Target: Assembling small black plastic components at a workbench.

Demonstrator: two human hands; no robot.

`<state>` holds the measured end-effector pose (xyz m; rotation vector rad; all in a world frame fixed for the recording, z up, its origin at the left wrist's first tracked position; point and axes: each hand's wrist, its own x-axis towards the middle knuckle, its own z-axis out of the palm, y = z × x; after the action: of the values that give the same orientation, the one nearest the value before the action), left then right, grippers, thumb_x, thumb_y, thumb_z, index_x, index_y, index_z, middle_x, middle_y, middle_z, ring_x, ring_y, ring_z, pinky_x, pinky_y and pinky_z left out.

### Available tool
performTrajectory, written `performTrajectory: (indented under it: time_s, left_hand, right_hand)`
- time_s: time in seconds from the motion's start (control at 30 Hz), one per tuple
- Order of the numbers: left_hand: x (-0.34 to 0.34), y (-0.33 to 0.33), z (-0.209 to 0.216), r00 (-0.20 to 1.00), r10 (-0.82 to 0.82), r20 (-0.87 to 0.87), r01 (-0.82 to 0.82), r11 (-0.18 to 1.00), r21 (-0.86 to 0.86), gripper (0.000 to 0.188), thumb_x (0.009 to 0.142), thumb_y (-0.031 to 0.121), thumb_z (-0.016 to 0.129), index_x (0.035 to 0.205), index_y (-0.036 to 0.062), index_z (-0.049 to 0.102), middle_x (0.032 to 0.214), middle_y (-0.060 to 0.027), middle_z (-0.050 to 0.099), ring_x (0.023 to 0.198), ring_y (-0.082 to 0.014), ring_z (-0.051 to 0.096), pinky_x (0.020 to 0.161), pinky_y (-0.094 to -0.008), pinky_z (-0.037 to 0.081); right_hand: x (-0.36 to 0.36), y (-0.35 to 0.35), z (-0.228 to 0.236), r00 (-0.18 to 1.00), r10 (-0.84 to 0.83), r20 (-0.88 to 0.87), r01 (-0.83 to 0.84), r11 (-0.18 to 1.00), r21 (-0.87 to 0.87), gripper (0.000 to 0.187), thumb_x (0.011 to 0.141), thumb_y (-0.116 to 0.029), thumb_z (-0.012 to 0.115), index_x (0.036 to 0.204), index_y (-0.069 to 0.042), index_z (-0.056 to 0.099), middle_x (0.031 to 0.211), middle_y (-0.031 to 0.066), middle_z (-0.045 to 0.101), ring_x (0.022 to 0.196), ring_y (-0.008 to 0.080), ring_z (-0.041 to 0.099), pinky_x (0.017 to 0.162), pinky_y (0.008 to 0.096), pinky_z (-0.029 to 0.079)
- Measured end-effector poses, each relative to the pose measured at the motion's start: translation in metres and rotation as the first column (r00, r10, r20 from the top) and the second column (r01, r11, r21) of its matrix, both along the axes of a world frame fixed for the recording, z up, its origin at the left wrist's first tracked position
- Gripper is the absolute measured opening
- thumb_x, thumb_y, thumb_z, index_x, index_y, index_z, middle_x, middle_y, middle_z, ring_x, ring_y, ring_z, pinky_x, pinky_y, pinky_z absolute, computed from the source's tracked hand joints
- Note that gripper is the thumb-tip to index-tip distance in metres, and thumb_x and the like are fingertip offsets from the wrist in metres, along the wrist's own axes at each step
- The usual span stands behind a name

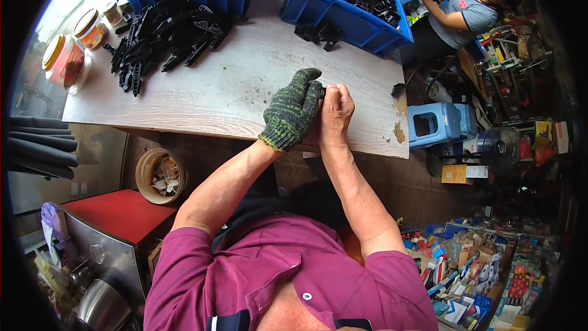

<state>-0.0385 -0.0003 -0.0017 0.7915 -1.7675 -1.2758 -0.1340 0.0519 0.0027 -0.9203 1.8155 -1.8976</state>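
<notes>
Head view: left hand (293, 110), in a green knit glove, and bare right hand (335, 109) are pressed together at the near edge of the wooden table (245, 79), both closed on a small black part (322, 91), mostly hidden btwn them. Risk, imo: part sits over the edge w/ little showing, so a slipped pinch could drop it to the floor. Pile of black plastic parts (165, 40) lies well apart, blue bins (343, 15) beyond.

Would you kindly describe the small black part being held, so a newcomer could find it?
On the pale wooden table, near its front edge, the gloved left hand and bare right hand meet. The small black part is pinched between them, unlike the loose black plastic pieces piled farther back.
</notes>
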Motion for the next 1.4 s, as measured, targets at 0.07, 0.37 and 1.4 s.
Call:
performTrajectory:
  time_s: [0.07, 0.37, 1.4]
  left_hand:
    - [0.0, 0.004, 0.003, 0.999, 0.014, -0.036, -0.016, 0.998, -0.066, 0.033, 0.099, 0.018, 0.056, 0.131, 0.0088, 0.056, 0.095, -0.0159, 0.07, 0.083, -0.0286, 0.069, 0.074, -0.0402, 0.052]
    - [-0.002, 0.002, -0.009, 0.989, 0.01, -0.145, -0.011, 1.0, -0.009, 0.032, 0.094, 0.015, 0.067, 0.122, 0.0016, 0.06, 0.097, -0.0141, 0.07, 0.087, -0.0202, 0.068, 0.081, -0.0333, 0.054]
    - [0.129, -0.112, 0.003, 0.604, 0.727, 0.326, -0.103, 0.477, -0.873, 0.019, 0.086, 0.017, 0.062, 0.105, 0.0145, 0.068, 0.111, -0.0081, 0.066, 0.105, -0.0369, 0.058, 0.084, -0.0496, 0.047]
  right_hand:
    - [-0.003, 0.002, 0.0, 1.0, 0.007, -0.003, -0.007, 1.0, -0.003, 0.025, 0.097, -0.015, 0.052, 0.073, -0.009, 0.05, 0.069, -0.0061, 0.037, 0.066, 0.0064, 0.032, 0.059, 0.0272, 0.03]
    - [-0.001, 0.011, 0.006, 0.971, 0.099, 0.218, -0.094, 0.995, -0.036, 0.018, 0.099, -0.023, 0.056, 0.095, -0.007, 0.064, 0.088, -0.0067, 0.051, 0.086, 0.0062, 0.043, 0.083, 0.0235, 0.037]
    - [-0.111, 0.022, 0.01, 0.847, -0.385, 0.366, 0.356, 0.923, 0.146, 0.026, 0.09, -0.022, 0.072, 0.102, -0.004, 0.059, 0.049, 0.0009, 0.038, 0.04, 0.0162, 0.047, 0.054, 0.0464, 0.061]
